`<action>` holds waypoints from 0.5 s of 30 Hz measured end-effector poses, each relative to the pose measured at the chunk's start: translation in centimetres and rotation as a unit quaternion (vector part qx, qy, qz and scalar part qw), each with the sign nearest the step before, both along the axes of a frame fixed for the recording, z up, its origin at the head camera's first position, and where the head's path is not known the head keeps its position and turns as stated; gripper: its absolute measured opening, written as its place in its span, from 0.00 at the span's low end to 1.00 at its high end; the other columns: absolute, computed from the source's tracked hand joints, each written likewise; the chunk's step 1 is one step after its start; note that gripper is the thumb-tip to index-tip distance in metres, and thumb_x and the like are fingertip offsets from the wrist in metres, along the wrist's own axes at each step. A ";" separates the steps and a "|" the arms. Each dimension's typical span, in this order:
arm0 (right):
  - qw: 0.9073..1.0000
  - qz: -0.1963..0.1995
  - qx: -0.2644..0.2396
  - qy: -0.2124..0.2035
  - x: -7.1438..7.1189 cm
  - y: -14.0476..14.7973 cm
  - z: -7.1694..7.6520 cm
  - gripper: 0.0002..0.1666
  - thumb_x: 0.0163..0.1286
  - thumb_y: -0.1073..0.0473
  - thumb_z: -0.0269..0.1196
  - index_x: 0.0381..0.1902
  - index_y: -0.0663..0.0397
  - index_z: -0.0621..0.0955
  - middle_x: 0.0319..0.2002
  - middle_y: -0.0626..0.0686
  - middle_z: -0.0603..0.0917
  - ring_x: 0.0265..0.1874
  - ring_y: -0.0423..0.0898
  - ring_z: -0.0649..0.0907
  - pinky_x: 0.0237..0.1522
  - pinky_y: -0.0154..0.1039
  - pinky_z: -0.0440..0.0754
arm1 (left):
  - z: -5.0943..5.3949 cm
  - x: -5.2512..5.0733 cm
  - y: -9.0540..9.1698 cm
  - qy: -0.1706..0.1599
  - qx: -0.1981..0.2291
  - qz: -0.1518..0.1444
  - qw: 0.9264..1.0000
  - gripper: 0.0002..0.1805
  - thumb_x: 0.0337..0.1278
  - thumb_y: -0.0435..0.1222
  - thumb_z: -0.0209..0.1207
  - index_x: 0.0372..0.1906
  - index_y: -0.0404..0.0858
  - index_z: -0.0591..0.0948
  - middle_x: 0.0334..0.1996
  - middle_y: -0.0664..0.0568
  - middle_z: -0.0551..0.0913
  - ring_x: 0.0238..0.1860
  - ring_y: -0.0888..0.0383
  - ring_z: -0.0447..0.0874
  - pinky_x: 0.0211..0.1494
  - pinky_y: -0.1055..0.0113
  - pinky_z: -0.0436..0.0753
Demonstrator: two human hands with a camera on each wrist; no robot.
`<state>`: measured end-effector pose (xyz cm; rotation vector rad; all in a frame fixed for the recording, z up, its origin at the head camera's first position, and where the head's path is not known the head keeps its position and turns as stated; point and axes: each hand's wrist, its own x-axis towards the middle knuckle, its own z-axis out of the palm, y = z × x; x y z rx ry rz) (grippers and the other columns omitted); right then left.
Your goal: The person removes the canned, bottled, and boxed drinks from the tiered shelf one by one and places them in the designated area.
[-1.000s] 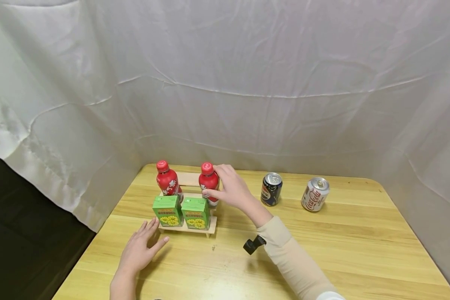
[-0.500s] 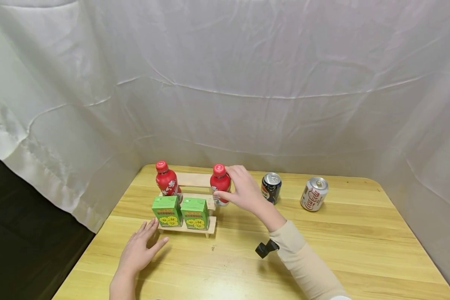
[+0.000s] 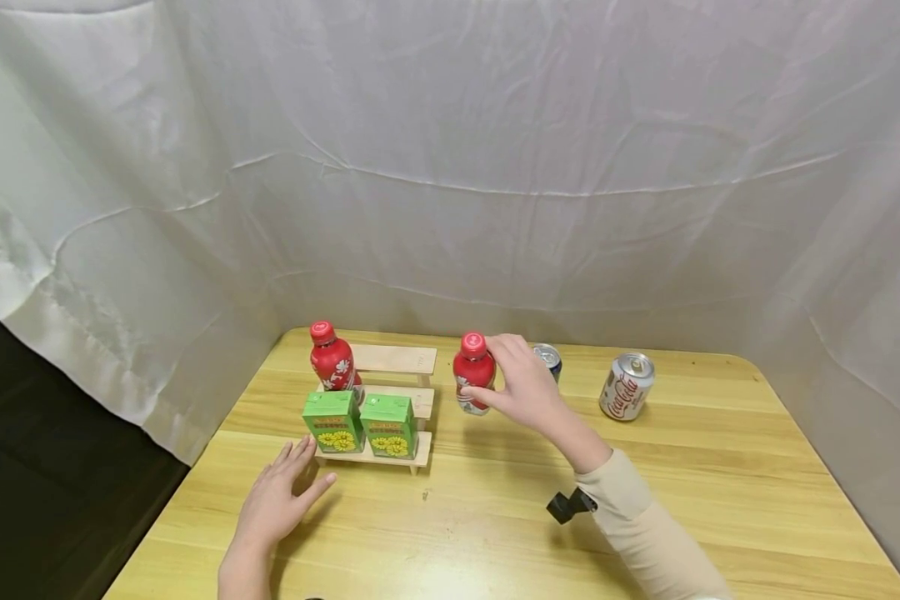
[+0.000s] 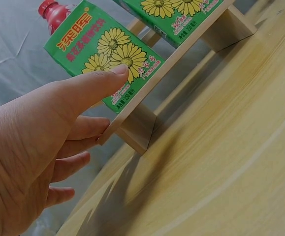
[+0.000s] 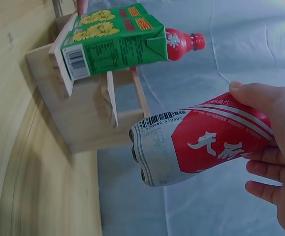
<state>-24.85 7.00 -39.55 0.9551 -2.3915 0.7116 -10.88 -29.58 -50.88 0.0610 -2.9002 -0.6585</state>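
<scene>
My right hand [image 3: 527, 385] grips a red bottle [image 3: 474, 372] from its right side, thumb in front. In the right wrist view this bottle [image 5: 206, 140] hangs clear of the table, beside the rack. A three-step wooden rack [image 3: 397, 359] carries two green drink cartons [image 3: 333, 422] on its lowest step and another red bottle [image 3: 333, 361] on the middle one. My left hand [image 3: 277, 497] lies at the rack's front left corner, fingers loosely extended. In the left wrist view its fingertips [image 4: 100, 127] touch the lowest step's end, with the thumb before a carton [image 4: 110, 54].
Behind my right hand a dark can [image 3: 548, 358] is partly hidden. Farther right stands a silver Coca-Cola can [image 3: 627, 387]. The wooden table [image 3: 495, 533] is bounded by a pale curtain [image 3: 450, 167] at the back and sides.
My right hand has lifted the red bottle off the rack's middle step and carried it to the right, now covering part of the dark can. The left hand has stayed put.
</scene>
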 end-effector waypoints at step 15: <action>1.000 -0.008 0.002 0.023 1.0 5.6 -0.7 0.39 0.50 0.44 0.76 0.56 0.57 0.77 0.51 0.56 0.81 0.52 0.52 0.78 0.53 0.50 0.82 | 0.2 0.1 0.1 -0.004 -0.001 -0.002 1.000 0.43 0.61 0.61 0.55 0.73 0.39 0.64 0.72 0.42 0.65 0.74 0.35 0.56 0.73 0.34 0.56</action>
